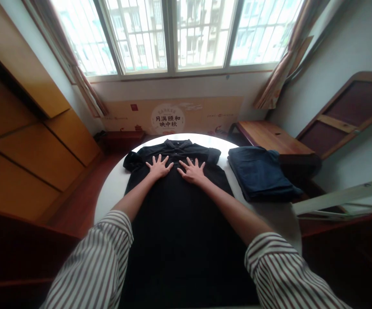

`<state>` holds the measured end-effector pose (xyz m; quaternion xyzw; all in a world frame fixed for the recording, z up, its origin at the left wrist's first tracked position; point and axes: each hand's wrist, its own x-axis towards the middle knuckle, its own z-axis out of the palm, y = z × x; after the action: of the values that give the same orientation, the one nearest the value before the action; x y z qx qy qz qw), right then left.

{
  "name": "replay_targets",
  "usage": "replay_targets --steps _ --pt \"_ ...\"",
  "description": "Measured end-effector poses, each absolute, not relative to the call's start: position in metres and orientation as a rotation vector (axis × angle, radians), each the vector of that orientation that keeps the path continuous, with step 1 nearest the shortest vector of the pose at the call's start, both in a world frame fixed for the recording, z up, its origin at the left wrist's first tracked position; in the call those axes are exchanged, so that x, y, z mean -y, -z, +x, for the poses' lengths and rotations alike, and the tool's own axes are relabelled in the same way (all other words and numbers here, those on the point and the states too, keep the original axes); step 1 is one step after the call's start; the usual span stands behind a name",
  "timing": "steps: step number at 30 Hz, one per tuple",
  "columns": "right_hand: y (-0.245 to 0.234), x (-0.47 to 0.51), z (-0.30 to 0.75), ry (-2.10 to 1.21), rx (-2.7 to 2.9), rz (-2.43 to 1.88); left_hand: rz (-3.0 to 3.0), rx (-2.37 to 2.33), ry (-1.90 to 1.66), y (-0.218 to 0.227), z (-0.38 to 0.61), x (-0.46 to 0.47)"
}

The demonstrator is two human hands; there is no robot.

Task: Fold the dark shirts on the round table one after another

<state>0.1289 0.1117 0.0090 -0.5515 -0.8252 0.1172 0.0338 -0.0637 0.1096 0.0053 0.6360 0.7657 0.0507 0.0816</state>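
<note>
A black collared polo shirt [179, 231] lies spread out front side up, its collar toward the window and its hem toward me. My left hand [160, 167] rests flat on the upper chest, left of the buttons, with the fingers spread. On the other side of the buttons my right hand [191, 171] presses flat on the cloth, its fingers also apart. Neither hand grips anything. The left sleeve in view looks bunched, while the right one lies flatter near the table's far edge.
A round white table [108, 193] carries the shirt. Folded dark blue clothes [259, 174] are stacked at its right side. Beyond them stands a wooden desk [272, 137]. Yellow-brown cabinets [28, 159] line the left wall, and a long printed box [201, 116] sits below the window.
</note>
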Motion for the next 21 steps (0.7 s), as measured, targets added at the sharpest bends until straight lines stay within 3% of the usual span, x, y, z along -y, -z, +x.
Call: replay_targets --steps 11,21 --pt "-0.001 -0.193 0.120 -0.353 2.591 -1.690 1.886 -2.322 -0.164 0.002 -0.077 -0.176" --pt "0.004 -0.177 0.121 -0.297 2.527 -1.677 1.916 -2.318 -0.242 0.007 -0.079 -0.178"
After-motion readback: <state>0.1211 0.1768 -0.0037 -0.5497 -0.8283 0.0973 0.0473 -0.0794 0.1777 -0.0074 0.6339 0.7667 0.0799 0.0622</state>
